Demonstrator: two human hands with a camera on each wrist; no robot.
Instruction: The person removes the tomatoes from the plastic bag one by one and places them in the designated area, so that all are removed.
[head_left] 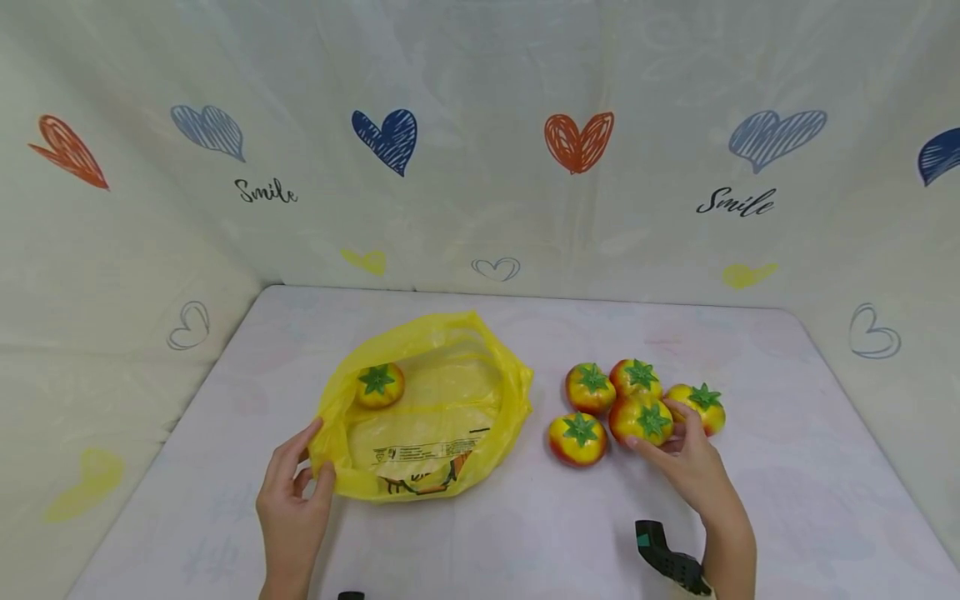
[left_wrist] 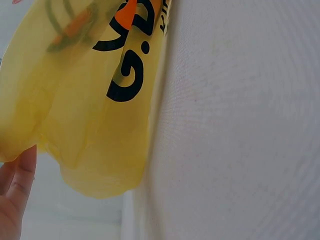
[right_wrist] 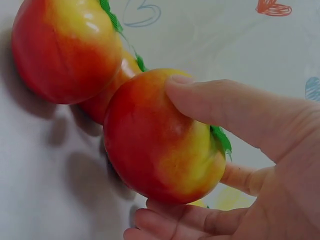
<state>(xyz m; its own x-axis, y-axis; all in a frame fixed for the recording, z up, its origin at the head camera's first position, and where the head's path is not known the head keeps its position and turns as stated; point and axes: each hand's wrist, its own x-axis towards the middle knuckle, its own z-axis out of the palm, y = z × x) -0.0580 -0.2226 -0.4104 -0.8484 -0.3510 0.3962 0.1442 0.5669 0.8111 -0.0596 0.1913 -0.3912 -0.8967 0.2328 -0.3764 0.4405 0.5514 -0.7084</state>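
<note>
My left hand (head_left: 292, 492) pinches the left rim of a yellow plastic bag (head_left: 513, 392), whose mouth stands wide open. Inside the bag, by its left wall, sits one red-and-yellow tomato (head_left: 380, 386) with a green star-shaped top. In the left wrist view, the bag's printed side (left_wrist: 100, 125) hangs beside the thumb and fingers. My right hand (head_left: 693, 467) grips another tomato (head_left: 637, 419) between thumb and fingers. The right wrist view has this tomato (right_wrist: 160, 140) lifted off the white surface, its shadow below. Several more tomatoes (head_left: 577, 439) cluster around it.
A white-covered table (head_left: 480, 550) carries everything, with a pale curtain (head_left: 480, 208) printed with hearts behind and at both sides. One tomato (head_left: 697, 404) lies just beyond the right hand. A black strap device (head_left: 667, 558) is at the right wrist.
</note>
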